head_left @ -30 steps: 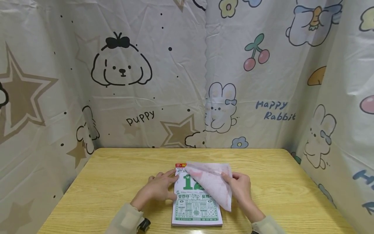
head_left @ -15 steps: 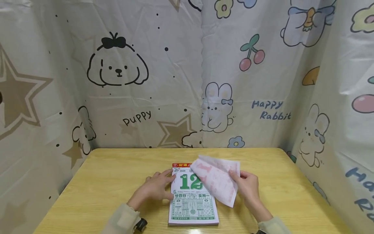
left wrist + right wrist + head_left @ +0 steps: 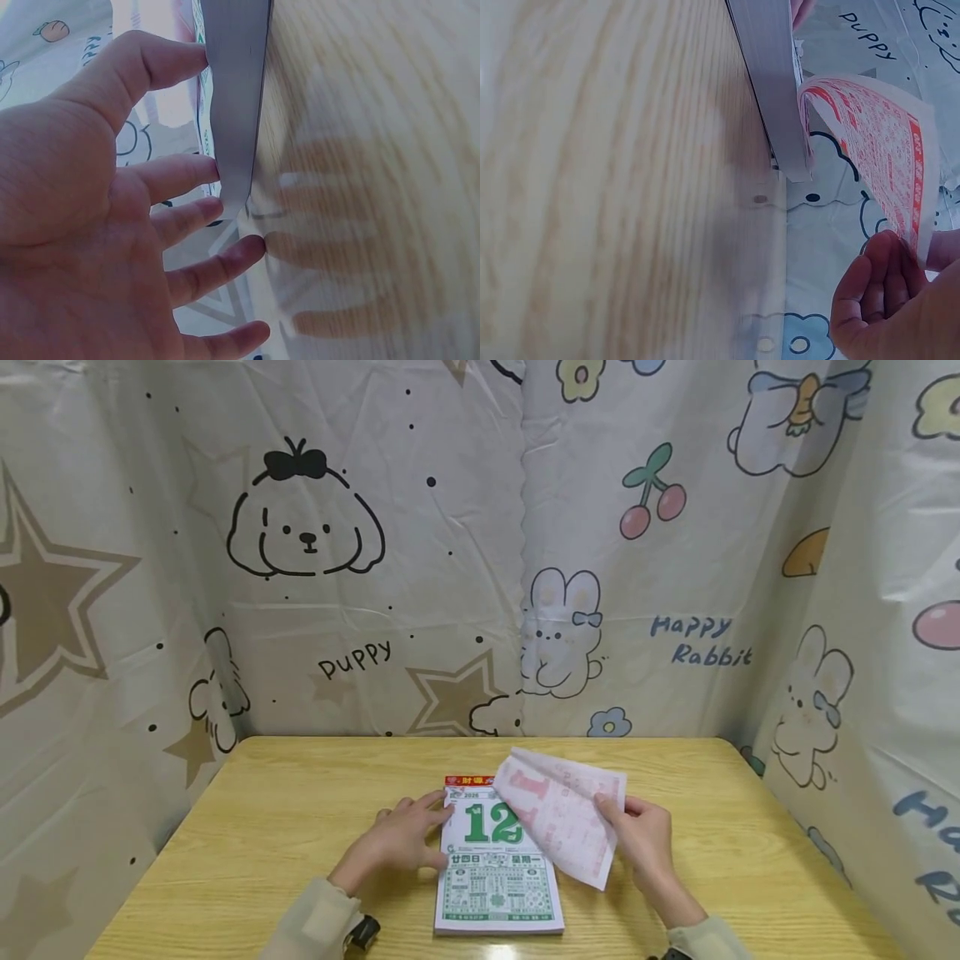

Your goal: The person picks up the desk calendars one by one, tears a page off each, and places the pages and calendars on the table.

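Observation:
A thick tear-off calendar (image 3: 497, 893) lies flat on the table, its top page showing a green 12 under a red header strip. Above its right side a thin calendar page (image 3: 562, 814) with red print is lifted and folded over, covering the header's right part. My right hand (image 3: 647, 843) pinches that page by its free edge between thumb and fingers; the right wrist view shows the page (image 3: 885, 150) curving up from the block. On the left, my left hand (image 3: 405, 835) has its fingers spread, thumb and fingertips touching the calendar's left edge (image 3: 236, 97).
The wooden table (image 3: 300, 793) reaches back to a curtain (image 3: 420, 610) printed with cartoon animals, which also closes off both sides. Dark bands (image 3: 365, 933) sit at the wrists below light sleeves (image 3: 315, 918).
My right hand has drawn the page up and to the right, baring the whole 12 and more of the red header. The left hand stays at the calendar's left edge.

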The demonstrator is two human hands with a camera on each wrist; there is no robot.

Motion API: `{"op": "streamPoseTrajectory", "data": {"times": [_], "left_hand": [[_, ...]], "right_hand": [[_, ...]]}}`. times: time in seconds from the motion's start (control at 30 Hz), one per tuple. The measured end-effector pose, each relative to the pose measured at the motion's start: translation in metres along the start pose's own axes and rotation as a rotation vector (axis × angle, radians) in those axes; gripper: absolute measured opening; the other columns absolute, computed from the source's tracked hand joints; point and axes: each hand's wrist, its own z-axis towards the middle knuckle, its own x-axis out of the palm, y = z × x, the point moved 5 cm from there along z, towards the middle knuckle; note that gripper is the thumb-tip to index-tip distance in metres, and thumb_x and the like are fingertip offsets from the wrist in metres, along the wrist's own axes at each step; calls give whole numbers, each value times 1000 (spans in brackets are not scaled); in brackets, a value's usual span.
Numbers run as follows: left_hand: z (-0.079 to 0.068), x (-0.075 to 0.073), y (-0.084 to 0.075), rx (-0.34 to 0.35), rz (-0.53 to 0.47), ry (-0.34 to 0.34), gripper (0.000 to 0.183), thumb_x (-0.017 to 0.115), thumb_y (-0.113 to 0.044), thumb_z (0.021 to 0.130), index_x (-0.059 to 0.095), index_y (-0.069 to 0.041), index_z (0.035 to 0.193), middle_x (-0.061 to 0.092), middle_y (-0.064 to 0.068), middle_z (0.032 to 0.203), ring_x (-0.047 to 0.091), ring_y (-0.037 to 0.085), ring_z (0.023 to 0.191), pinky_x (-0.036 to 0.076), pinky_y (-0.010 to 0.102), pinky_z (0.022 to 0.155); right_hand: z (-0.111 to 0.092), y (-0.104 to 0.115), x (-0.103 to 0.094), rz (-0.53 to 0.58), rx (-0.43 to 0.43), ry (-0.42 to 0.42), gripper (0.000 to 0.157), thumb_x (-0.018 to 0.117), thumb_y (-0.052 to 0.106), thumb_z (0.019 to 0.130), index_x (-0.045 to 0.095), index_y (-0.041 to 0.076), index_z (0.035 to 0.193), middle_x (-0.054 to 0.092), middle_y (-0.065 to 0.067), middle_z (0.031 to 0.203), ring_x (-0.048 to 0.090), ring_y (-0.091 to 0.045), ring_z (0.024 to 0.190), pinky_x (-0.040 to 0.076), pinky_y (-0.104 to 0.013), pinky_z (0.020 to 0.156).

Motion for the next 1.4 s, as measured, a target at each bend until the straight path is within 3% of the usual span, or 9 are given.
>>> {"op": "streamPoseTrajectory", "data": {"times": [0.5, 1.4], "left_hand": [[-2, 1, 3, -6, -23, 12, 87, 86, -38, 81, 53, -10, 156, 30, 11, 171, 34, 48, 147, 24, 82, 109], [-1, 1, 3, 5, -32, 14, 86, 88, -39, 82, 53, -10, 155, 31, 11, 170, 34, 49, 147, 24, 83, 108]], "right_hand": [[5, -2, -5, 21, 9, 8, 48, 78, 29, 98, 71, -12, 121, 74, -12, 95, 64, -13, 77, 53, -23, 61], [10, -4, -13, -23, 0, -10, 46, 80, 26, 96, 71, -12, 120, 74, -10, 92, 64, -14, 78, 51, -23, 63]]}}
